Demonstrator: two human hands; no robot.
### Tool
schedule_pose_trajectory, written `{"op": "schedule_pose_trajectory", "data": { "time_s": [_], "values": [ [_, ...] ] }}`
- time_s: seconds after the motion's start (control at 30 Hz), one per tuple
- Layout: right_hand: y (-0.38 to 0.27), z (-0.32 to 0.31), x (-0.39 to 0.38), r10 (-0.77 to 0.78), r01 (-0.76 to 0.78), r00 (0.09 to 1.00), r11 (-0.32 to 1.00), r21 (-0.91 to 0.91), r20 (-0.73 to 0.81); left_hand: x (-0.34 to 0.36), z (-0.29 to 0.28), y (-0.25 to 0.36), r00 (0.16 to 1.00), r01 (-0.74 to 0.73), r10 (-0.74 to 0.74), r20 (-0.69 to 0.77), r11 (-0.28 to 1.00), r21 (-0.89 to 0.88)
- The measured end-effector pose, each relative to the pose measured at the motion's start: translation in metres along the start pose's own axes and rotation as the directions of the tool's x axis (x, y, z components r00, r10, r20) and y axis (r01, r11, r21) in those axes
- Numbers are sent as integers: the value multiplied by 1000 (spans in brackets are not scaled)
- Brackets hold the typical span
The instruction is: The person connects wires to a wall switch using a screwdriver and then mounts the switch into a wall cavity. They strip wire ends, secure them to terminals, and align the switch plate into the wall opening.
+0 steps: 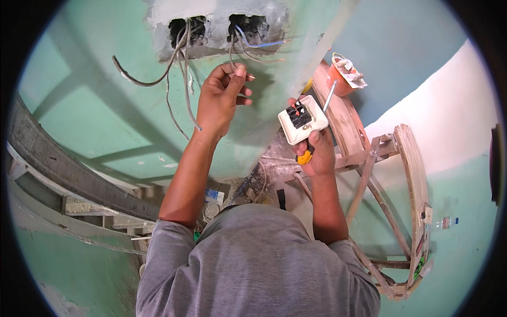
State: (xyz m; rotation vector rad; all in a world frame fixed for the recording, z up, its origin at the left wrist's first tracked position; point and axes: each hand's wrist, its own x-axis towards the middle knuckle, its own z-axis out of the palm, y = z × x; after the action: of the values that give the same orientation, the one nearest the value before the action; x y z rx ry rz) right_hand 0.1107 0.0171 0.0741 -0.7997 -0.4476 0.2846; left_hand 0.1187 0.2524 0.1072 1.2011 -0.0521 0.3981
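1. Nearest the camera, a person in a grey shirt (259, 264) raises both arms toward a green wall, forearms angled upward from short sleeves.
2. The right hand (321, 156), thumb uppermost along the lower edge, grips a white switch plate (289, 131), with fingers showing at its far edge and beneath. The plate sits tilted, well apart from the wires, a black module (299, 114) set in its middle.
3. In the same grip, a screwdriver with a yellow handle (304, 158) passes behind the plate, its shaft slanting out past the upper right corner.
4. The left hand (221, 98), reaching higher, pinches a grey wire (232, 57) between thumb and forefinger, the other fingers loosely curled, the bare end poking out to the right.
5. Beyond the fingers, two rough openings in a cement patch (215, 33) spill more grey wires (188, 84) and a blue wire (264, 45).
6. At right, an orange bucket (338, 79) stands beside a wooden plank (340, 119), near a timber frame (407, 158).
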Motion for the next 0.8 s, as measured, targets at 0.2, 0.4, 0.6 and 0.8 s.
{"op": "schedule_pose_trajectory", "data": {
  "time_s": [0.2,0.4,0.6,0.8],
  "values": [
    [2,7,6,120,-125,957,992,-2,-266,1,-3,0,999,5,-6,33,1000,10],
    [11,29,10,-197,-39,867,890,-455,-459,1,-6,-1,1000,7,-8,27,1000,28],
    [12,32,14,-407,57,831,741,-669,-380,2,-10,-1,1000,16,-16,26,1000,21],
    [21,33,12,-411,85,849,726,-682,-333,4,-13,-6,999,20,-18,37,999,-35]
  ]
}}
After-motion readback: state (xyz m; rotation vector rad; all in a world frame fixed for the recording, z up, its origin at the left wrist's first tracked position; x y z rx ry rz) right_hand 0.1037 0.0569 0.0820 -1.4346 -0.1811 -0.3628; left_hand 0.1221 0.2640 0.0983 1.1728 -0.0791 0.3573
